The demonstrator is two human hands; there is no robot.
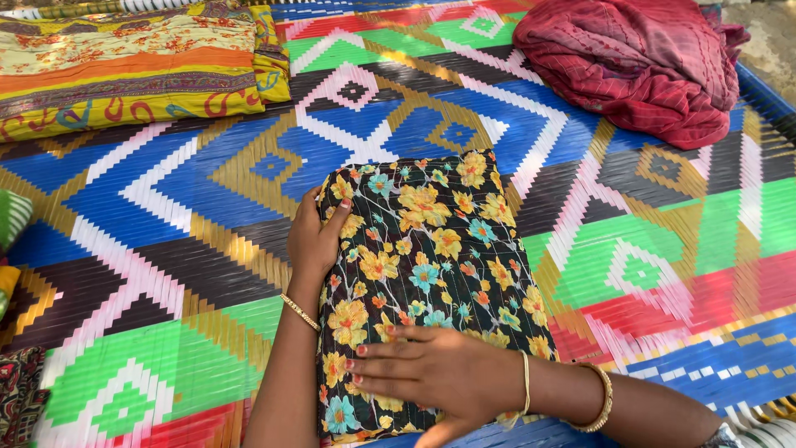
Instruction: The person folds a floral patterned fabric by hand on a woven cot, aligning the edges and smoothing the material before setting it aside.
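Left hand (313, 241) and right hand (431, 373) flat, open-palmed

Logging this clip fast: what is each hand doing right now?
Left hand: open, cupped against the edge of the folded floral cloth.
Right hand: open, flat on the cloth.
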